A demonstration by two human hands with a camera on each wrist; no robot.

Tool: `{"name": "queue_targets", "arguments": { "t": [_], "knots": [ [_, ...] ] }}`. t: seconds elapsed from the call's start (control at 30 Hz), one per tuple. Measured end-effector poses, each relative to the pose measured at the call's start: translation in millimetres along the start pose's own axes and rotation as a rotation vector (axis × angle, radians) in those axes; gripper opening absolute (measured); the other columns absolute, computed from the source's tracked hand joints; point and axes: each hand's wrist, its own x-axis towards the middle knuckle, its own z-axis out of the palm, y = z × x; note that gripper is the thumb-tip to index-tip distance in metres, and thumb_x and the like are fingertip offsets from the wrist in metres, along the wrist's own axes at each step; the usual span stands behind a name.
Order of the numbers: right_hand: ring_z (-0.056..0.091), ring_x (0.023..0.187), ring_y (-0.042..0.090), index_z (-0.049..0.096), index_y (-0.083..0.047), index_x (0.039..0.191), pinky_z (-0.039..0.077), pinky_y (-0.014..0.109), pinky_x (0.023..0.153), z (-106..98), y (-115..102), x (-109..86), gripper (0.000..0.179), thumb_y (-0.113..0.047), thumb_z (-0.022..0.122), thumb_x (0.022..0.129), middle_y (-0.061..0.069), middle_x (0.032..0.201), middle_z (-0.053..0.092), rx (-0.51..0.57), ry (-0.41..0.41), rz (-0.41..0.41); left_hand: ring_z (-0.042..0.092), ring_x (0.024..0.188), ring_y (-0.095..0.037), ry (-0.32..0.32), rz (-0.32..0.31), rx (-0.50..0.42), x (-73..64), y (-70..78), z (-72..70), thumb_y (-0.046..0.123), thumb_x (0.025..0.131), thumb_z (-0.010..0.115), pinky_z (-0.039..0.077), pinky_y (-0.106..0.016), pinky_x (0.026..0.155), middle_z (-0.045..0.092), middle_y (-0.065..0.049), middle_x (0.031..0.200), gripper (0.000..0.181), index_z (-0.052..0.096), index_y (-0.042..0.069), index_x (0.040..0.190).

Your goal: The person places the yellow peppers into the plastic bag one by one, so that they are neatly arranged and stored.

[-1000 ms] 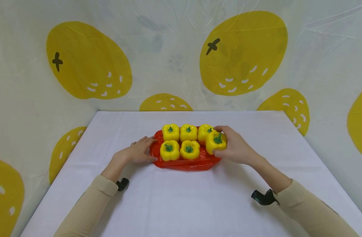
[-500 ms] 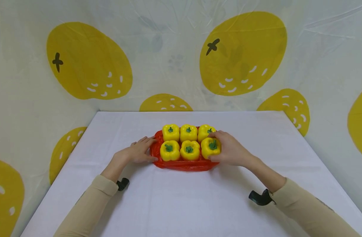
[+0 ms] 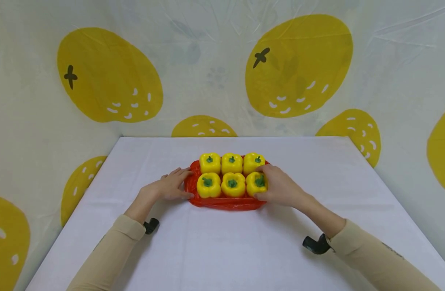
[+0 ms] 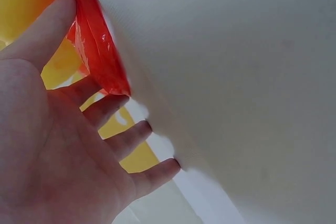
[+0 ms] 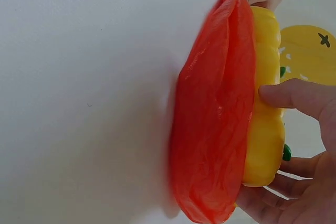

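Yellow bell peppers with green stems, two rows of three, sit in a container covered with red plastic (image 3: 222,204). My right hand (image 3: 282,186) holds the front right yellow bell pepper (image 3: 254,184), thumb at its near side and fingers at the far side. In the right wrist view the thumb of this hand (image 5: 310,124) lies against the yellow pepper wall just above the red plastic. At the container's left end, my left hand (image 3: 171,185) rests with spread, fairly straight fingers. Seen from the left wrist, thumb and fingertips of that hand (image 4: 68,124) touch the red plastic.
A white-covered table (image 3: 222,250) lies under everything. Behind it hangs a pale backdrop (image 3: 208,48) printed with large yellow fruit. Dark camera mounts (image 3: 316,245) stick out at both sleeves, low over the tabletop.
My right hand has moved left and slightly down, bringing the held bell pepper from the container's right edge into the front row's right spot. The left hand has stayed put.
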Motion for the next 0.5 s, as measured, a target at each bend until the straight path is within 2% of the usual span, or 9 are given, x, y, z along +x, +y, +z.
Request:
{"name": "queue_targets", "arguments": {
  "t": [0.2, 0.5],
  "knots": [
    [0.056, 0.119, 0.034, 0.055, 0.002, 0.135, 0.051, 0.054, 0.1, 4.2, -1.1, -0.4, 0.067, -0.023, 0.086, 0.081, 0.019, 0.135, 0.054, -0.011, -0.032, 0.029, 0.015, 0.153, -0.044, 0.005, 0.007, -0.001, 1.1, -0.6, 0.2, 0.049, 0.09, 0.074, 0.015, -0.075, 0.113, 0.028, -0.016, 0.166, 0.088, 0.035, 0.01, 0.159],
    [0.057, 0.115, 0.033, 0.056, 0.0, 0.135, 0.053, 0.052, 0.099, 0.7, -1.2, -4.9, 0.066, -0.021, 0.088, 0.082, 0.017, 0.127, 0.056, -0.001, 0.02, 0.012, 0.015, 0.153, -0.042, -0.001, -0.002, -0.017, 0.7, -2.5, -0.9, 0.047, 0.091, 0.075, 0.014, -0.074, 0.114, 0.029, -0.016, 0.166, 0.087, 0.036, 0.012, 0.16]
  ]
}}
